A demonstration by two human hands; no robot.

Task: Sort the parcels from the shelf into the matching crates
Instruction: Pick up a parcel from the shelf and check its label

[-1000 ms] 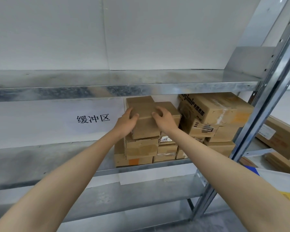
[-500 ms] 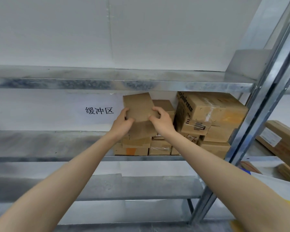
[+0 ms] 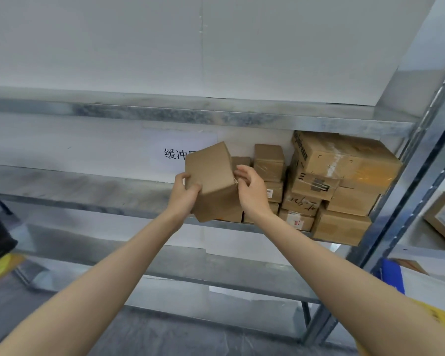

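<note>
Left grip and right grip, arms outstretched, clasp a tilted parcel.

One view, head-worn; faces forward at the shelf, close in; the gripped parcel sits mid-frame; stacked boxes lie right of the grip.

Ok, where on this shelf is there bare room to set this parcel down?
The shelf is bare left of the stacked parcels, below the paper sign: room for the held parcel. The right end is crowded: parcels packed beside the upright post, nearly reaching the shelf above.
</note>
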